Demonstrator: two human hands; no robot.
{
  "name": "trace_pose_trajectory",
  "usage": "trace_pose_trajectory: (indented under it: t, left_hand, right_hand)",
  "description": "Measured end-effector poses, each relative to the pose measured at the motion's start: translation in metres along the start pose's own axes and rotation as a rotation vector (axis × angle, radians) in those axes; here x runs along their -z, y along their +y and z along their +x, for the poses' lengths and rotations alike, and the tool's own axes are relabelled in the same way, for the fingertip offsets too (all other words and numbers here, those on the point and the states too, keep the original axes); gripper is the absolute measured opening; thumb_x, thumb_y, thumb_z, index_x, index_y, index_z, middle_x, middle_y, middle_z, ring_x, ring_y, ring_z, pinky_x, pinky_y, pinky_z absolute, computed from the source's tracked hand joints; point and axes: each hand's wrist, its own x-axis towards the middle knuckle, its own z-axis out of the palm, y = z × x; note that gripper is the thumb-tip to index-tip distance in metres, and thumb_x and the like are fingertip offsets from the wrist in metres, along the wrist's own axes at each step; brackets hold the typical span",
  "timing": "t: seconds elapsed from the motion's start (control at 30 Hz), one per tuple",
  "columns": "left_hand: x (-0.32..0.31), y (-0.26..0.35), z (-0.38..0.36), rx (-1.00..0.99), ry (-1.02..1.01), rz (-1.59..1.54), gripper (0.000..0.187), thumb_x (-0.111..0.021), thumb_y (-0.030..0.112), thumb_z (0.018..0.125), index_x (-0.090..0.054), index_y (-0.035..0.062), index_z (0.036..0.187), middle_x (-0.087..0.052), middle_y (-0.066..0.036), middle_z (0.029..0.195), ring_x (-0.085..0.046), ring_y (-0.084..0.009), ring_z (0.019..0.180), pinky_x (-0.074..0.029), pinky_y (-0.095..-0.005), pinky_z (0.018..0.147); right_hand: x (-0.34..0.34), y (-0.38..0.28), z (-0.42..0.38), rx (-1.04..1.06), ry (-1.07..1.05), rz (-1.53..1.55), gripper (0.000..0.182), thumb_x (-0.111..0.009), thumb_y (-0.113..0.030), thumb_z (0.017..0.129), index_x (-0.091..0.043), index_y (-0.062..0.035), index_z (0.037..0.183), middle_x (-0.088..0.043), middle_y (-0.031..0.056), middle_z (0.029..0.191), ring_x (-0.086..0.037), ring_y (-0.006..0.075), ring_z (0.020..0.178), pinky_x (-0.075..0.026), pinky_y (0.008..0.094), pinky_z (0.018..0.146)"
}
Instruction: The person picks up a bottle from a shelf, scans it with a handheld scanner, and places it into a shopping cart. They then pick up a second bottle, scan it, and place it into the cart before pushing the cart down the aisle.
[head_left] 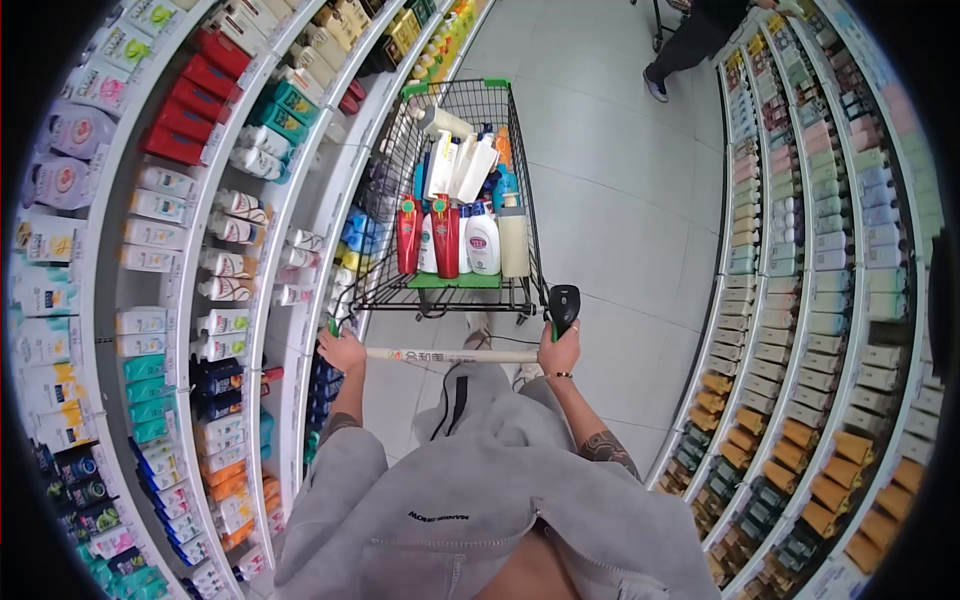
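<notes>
A shopping cart [520, 130] full of bottles stands in front of me. My left hand [342, 348] is closed round the left end of the cart handle [450, 355]. At the handle's right end, my right hand [559, 352] is closed too, with a black handheld scanner [564, 306] rising just above its fingers. Two red bottles [445, 240], a white bottle [482, 245] and a beige pump bottle [514, 240] stand in the near part of the basket. White bottles [475, 170] lie tilted behind them.
Shelves of bottles and packs [235, 265] run close along the cart's left side. More shelves [770, 300] line the right side of the tiled aisle floor [610, 190]. A person in dark trousers [697, 42] is at the top right, beside part of another cart.
</notes>
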Motion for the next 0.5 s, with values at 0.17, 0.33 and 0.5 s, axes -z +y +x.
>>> trace_pose_trajectory:
  t: [0.17, 0.33, 0.5]
  left_hand:
    - [-0.02, 0.031, 0.031, 0.002, 0.03, -0.105, 0.037, -0.053, 0.015, 0.077, -0.057, 0.004, 0.112, -0.058, -0.014, 0.11, -0.046, -0.0325, 0.105, -0.033, -0.0408, 0.095]
    - [-0.035, 0.077, 0.08, 0.004, 0.008, -0.15, 0.038, -0.054, 0.011, 0.075, -0.056, 0.0041, 0.113, -0.058, -0.015, 0.107, -0.046, -0.034, 0.102, -0.034, -0.0417, 0.094]
    - [-0.053, 0.116, 0.138, -0.076, -0.008, -0.27, 0.039, -0.056, 0.006, 0.074, -0.055, 0.0035, 0.113, -0.057, -0.017, 0.105, -0.046, -0.0352, 0.101, -0.035, -0.0437, 0.092]
  right_hand:
    - [-0.015, -0.018, 0.034, -0.002, -0.049, -0.053, 0.037, -0.062, -0.019, 0.081, -0.048, -0.0007, 0.109, -0.061, 0.0216, 0.091, -0.059, 0.042, 0.084, -0.046, 0.0459, 0.071]
    - [-0.041, -0.044, 0.071, 0.009, 0.015, -0.036, 0.034, -0.062, -0.019, 0.081, -0.049, -0.0021, 0.107, -0.061, 0.0208, 0.088, -0.06, 0.0412, 0.082, -0.046, 0.0454, 0.071]
    - [-0.068, -0.073, 0.105, -0.063, -0.011, -0.052, 0.035, -0.062, -0.02, 0.08, -0.049, -0.0021, 0.107, -0.061, 0.0208, 0.089, -0.06, 0.0398, 0.083, -0.046, 0.0452, 0.072]
